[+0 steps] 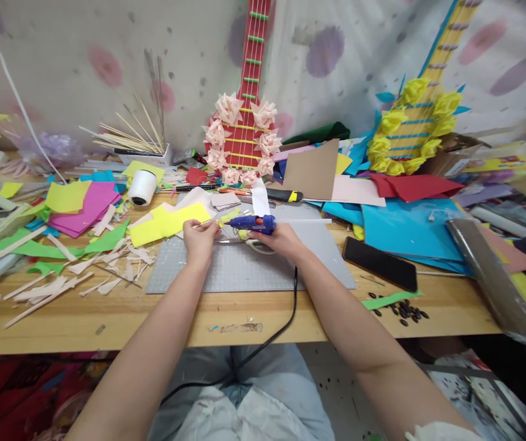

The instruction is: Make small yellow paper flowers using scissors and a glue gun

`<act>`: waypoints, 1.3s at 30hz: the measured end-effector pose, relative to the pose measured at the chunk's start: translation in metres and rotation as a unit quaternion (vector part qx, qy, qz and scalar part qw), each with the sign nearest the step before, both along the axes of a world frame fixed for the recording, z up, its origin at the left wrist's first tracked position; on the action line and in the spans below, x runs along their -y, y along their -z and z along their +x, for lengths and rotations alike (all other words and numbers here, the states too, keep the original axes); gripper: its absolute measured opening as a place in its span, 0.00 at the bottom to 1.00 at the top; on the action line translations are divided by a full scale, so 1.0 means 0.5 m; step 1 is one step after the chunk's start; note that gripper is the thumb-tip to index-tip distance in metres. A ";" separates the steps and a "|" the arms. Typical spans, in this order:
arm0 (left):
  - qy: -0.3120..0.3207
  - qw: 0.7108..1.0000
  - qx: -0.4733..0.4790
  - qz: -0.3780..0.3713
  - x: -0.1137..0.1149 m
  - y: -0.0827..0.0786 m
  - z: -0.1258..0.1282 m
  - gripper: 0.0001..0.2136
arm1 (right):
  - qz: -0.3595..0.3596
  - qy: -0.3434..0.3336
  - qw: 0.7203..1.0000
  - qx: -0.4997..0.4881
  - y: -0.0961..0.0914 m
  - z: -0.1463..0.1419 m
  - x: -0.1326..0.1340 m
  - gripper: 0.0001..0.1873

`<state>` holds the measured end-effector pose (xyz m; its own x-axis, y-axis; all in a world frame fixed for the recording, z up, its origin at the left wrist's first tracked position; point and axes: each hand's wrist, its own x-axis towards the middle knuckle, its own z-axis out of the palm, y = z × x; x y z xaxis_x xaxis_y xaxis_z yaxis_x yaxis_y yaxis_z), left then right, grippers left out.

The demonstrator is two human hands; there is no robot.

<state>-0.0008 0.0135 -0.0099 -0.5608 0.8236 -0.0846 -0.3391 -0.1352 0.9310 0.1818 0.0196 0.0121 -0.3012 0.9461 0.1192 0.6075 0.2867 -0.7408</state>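
Observation:
My right hand [281,240] is closed around a blue hot glue gun [257,224], a clear glue stick [306,220] jutting from its back. The gun's nozzle points left, close to my left hand [199,239]. There my fingers pinch a small yellow piece [219,224], too small to make out fully. Under both hands lies a grey cutting mat [244,275]. Scissors [259,247] rest on it, partly hidden by my right hand. Just left of my left hand are bright yellow paper strips [166,225].
Behind the mat stands a red paper guitar [244,128] with pink flowers; a yellow one [409,122] leans at right. A phone [379,263], black beads [407,311] and blue sheets [409,233] lie right. Paper scraps [125,263] cover the left. The gun's black cord [285,324] hangs over the edge.

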 end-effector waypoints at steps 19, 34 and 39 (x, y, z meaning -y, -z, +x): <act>-0.002 1.000 0.002 -0.016 0.006 -0.010 0.003 0.21 | 0.039 -0.020 0.999 0.012 0.001 -0.002 -0.001 0.20; 0.001 1.000 0.001 -0.018 0.006 -0.010 0.004 0.21 | 0.033 -0.015 0.999 0.014 0.005 -0.003 -0.004 0.20; 0.009 1.000 -0.002 -0.017 0.009 -0.012 0.005 0.22 | 0.027 -0.006 1.000 0.006 0.003 -0.004 -0.004 0.20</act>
